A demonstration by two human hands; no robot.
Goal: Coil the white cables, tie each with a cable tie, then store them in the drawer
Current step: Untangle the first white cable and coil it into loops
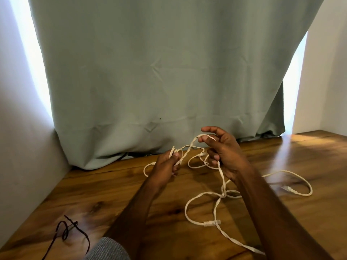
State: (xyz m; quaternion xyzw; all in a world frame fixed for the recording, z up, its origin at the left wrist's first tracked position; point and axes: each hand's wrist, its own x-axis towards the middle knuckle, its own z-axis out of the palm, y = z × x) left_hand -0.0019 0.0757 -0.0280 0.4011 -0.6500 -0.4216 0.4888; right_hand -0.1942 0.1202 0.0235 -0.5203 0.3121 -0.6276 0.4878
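Observation:
Tangled white cables point(210, 196) sprawl in loose loops over the wooden table point(112, 194). My left hand point(166, 166) grips a twisted bunch of the strands, raised above the table. My right hand point(223, 152) pinches a loop between thumb and fingertips, and its lower fingers curl round another strand that hangs down to the table. One plug end point(211, 222) lies near the front; a second plug point(288, 189) lies at the right. No drawer is in view.
Thin black ties point(65, 231) lie on the table at the front left. A grey-green curtain point(159, 81) hangs behind the table and reaches its back edge. White walls stand at the left and the right.

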